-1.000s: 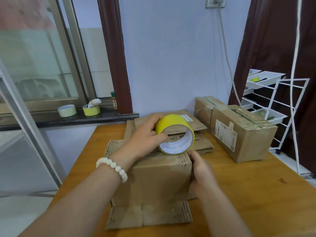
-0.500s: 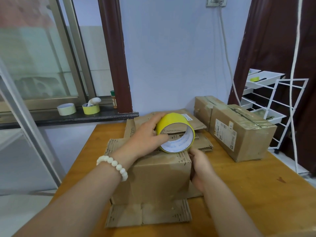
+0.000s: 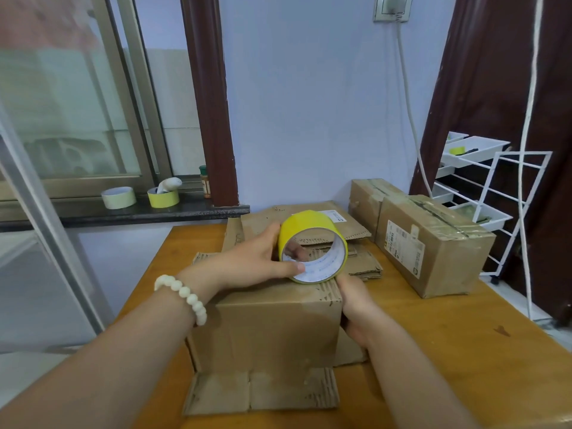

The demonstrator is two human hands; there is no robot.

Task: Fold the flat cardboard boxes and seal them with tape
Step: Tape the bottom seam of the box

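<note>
While the left hand (image 3: 253,264) grips the yellow tape roll (image 3: 309,224) atop the folded box (image 3: 272,329) on the table (image 3: 448,351), sealing seems just begun; next, tape must run across the top seam. The right hand (image 3: 356,301) lies against the box's right side, fingers hidden, so its grip is unclear.

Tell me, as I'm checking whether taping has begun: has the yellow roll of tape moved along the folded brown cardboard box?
No. The yellow roll of tape stays at the top right corner of the folded brown cardboard box.
</note>
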